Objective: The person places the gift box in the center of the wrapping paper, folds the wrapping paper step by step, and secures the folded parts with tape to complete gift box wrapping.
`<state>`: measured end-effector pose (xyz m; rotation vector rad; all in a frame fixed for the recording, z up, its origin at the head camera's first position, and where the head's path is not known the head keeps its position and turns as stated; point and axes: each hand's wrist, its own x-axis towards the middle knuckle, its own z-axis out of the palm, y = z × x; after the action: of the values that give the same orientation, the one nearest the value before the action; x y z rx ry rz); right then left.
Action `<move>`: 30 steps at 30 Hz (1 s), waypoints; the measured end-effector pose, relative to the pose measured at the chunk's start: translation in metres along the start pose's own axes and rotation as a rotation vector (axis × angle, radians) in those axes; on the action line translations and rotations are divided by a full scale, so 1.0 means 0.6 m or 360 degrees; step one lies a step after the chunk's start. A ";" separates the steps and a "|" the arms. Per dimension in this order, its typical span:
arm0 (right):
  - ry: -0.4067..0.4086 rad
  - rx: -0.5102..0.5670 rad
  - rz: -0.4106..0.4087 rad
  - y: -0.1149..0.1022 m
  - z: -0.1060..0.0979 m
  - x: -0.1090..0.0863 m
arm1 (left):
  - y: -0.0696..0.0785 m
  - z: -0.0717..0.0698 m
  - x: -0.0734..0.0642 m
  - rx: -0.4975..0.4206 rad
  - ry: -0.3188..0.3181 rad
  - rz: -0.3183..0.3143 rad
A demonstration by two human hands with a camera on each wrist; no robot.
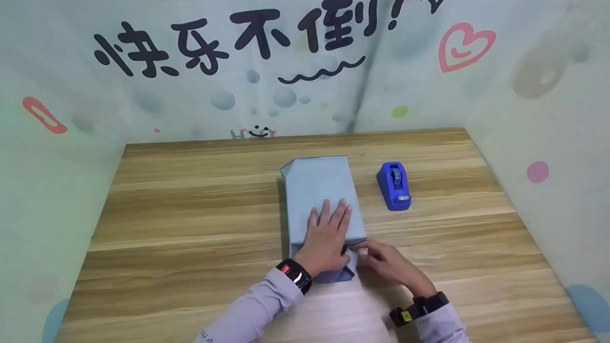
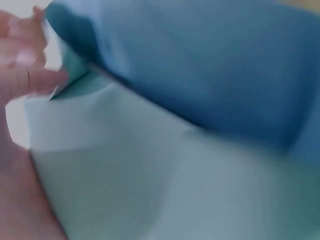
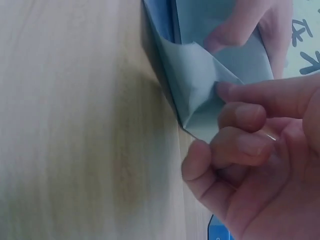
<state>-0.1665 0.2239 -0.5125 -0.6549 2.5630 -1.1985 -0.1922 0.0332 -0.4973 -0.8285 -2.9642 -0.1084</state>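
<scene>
A box-shaped parcel wrapped in light blue paper (image 1: pixel 320 183) lies lengthwise on the table, its near end loosely folded with darker blue showing inside. My left hand (image 1: pixel 324 244) rests flat on top of its near half, fingers spread. At the near right corner, my right hand (image 1: pixel 392 264) touches the paper with a straight index finger. In the right wrist view, that fingertip presses the folded paper flap (image 3: pixel 192 82) while the other fingers curl loosely beside it. The open paper end (image 2: pixel 200 65) fills most of the left wrist view, blurred.
A blue tape dispenser (image 1: pixel 395 186) stands to the right of the parcel on the wooden table (image 1: pixel 185 221). Printed cloth walls (image 1: pixel 181 105) enclose the back and both sides of the table.
</scene>
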 end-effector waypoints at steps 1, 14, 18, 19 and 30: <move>-0.0025 0.0015 0.0001 0.000 -0.003 0.000 | -0.001 0.000 0.000 -0.0022 -0.0003 0.0000; -0.0192 -0.0047 -0.0007 -0.012 -0.010 0.011 | 0.014 0.024 0.005 0.0408 0.0198 -0.0113; -0.0133 -0.0239 0.0022 -0.017 -0.009 0.014 | 0.015 0.025 0.004 0.0467 0.0191 -0.0106; -0.0138 -0.0286 0.0021 -0.017 -0.008 0.016 | 0.015 0.025 0.004 0.0486 0.0188 -0.0100; -0.0209 -0.0390 0.0121 0.002 -0.017 0.009 | 0.010 0.021 0.000 0.0608 0.0170 -0.0012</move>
<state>-0.1756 0.2285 -0.5072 -0.6555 2.6188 -0.7969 -0.1894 0.0394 -0.5096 -0.7318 -2.7544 0.3877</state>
